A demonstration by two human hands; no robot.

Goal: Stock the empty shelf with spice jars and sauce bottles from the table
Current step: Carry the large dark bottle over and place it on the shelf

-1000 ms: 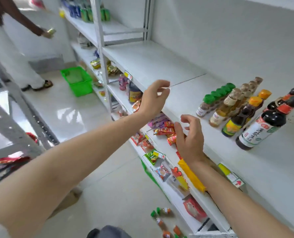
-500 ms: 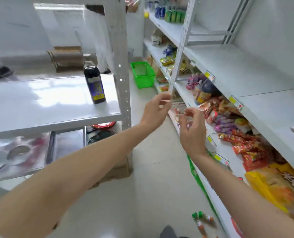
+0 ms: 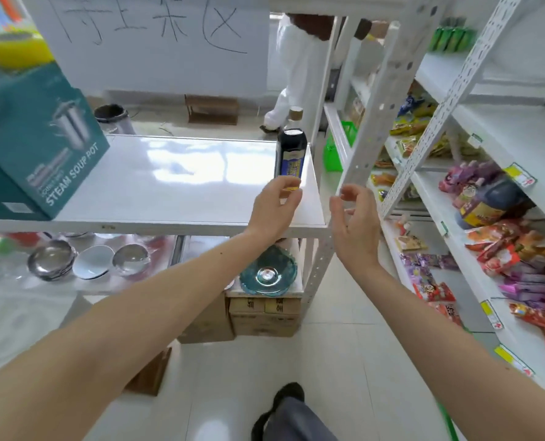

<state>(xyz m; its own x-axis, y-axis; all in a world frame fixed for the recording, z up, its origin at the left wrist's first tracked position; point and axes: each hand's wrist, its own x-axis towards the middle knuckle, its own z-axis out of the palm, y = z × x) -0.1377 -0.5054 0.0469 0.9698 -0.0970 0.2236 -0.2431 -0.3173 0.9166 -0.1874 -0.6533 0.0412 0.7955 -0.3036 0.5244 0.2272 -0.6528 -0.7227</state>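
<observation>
One wide-angle view is given, taken from head height and tilted forward and down. A white table (image 3: pixel 175 183) is faced at close range, with an aisle shelf (image 3: pixel 500 144) seen obliquely along the right edge. Both forearms are framed from below. No second view is provided.

- You have one dark sauce bottle (image 3: pixel 290 154) standing far right on the white table (image 3: pixel 156 183)
- One teal box (image 3: pixel 32 144) sits at its left
- Three bowls (image 3: pixel 88 261) lie below, left
- One glass dish (image 3: pixel 268 275) lies below, right
- Your two hands (image 3: pixel 276 206) are near
</observation>
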